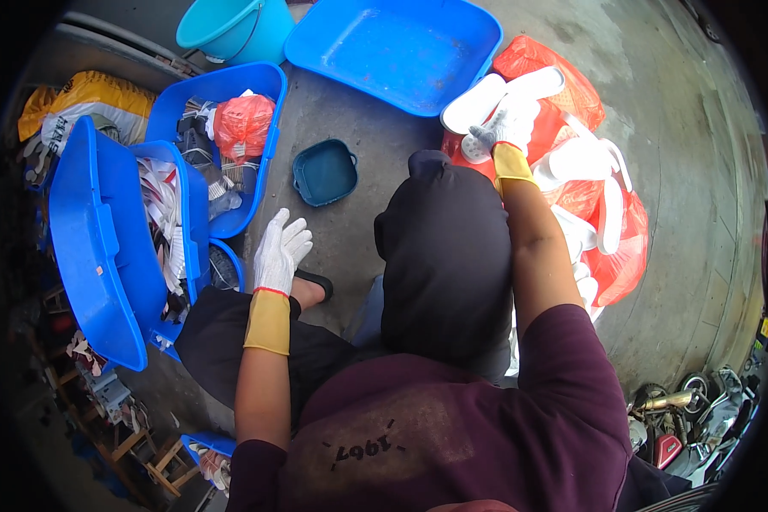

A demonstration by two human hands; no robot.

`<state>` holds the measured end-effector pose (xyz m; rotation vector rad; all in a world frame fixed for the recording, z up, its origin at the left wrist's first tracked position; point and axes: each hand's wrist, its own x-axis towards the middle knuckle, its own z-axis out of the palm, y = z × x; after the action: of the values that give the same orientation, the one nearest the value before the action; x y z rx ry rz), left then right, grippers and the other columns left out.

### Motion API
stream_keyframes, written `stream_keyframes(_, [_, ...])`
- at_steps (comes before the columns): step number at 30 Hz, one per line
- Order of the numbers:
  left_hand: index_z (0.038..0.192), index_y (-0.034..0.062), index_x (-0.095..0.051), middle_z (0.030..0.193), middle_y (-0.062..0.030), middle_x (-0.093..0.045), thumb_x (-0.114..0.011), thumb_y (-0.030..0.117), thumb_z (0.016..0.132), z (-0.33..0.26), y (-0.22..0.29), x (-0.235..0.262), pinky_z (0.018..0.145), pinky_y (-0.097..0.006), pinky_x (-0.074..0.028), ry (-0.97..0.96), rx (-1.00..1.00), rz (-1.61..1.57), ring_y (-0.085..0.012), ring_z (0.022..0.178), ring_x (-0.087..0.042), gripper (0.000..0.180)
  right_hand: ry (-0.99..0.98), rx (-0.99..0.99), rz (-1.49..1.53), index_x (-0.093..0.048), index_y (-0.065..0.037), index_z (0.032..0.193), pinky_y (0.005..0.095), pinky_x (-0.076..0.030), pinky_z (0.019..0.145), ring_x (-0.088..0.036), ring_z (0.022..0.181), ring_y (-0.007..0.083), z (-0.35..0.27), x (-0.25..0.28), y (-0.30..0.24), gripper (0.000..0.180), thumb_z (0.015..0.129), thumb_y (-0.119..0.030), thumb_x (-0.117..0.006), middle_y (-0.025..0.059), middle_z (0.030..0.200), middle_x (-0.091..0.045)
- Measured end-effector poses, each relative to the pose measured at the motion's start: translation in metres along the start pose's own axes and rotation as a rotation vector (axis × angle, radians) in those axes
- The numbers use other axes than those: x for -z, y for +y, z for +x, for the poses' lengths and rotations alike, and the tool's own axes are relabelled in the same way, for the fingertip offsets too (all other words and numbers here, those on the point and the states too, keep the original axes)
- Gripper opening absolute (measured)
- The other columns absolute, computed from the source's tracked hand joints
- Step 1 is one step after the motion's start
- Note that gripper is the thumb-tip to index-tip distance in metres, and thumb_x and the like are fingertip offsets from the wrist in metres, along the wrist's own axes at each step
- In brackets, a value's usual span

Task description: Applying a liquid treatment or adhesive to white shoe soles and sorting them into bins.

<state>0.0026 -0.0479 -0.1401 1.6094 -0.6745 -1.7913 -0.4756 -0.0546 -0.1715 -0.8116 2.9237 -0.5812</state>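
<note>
- Head view: the right hand (509,125), in a white knit glove with a yellow cuff, reaches forward and closes on a white sole-shaped piece (476,102) at the top of the red plastic bag (616,256), which is full of similar white pieces.
- The left hand (280,247), gloved the same way, hovers open with fingers spread above the concrete floor (358,111), holding nothing, near the blue crate of white strips (171,222).
- Step in hand, as I judge it: picking one piece out of the bag.
- The next move would call for lifting it clear of its neighbours without dragging the bag.
- Pose: right arm stretched nearly straight; left forearm bent, wrist raised.
- A small teal tray (324,173) lies between the hands.
</note>
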Motion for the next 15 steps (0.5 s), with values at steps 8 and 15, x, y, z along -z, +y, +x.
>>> stream_keyframes(8, [0.158,0.0070,-0.044,0.147,-0.0308,-0.055,-0.046,0.043,0.111,0.011,-0.010,-0.059,0.107,-0.048,-0.052,-0.263,-0.061,0.102,-0.0415,0.128,-0.062,0.059,-0.025,0.054,-0.002,-0.033,-0.014,0.160,0.0464,-0.049,0.111,-0.054,0.139,0.0365,0.040,-0.066,0.099,0.076,0.095,-0.033,-0.069,0.0190,0.159,-0.043])
stream_keyframes(15, [0.156,0.0072,-0.048,0.147,-0.0285,-0.056,-0.053,0.046,0.108,0.012,0.023,-0.101,0.104,-0.043,-0.054,-0.372,-0.082,0.047,-0.0352,0.123,-0.065,0.061,-0.531,-0.412,1.320,-0.055,0.001,0.135,0.0456,-0.060,0.094,-0.070,0.112,0.0364,0.037,0.012,0.100,0.051,0.088,-0.012,-0.070,0.0215,0.128,-0.066])
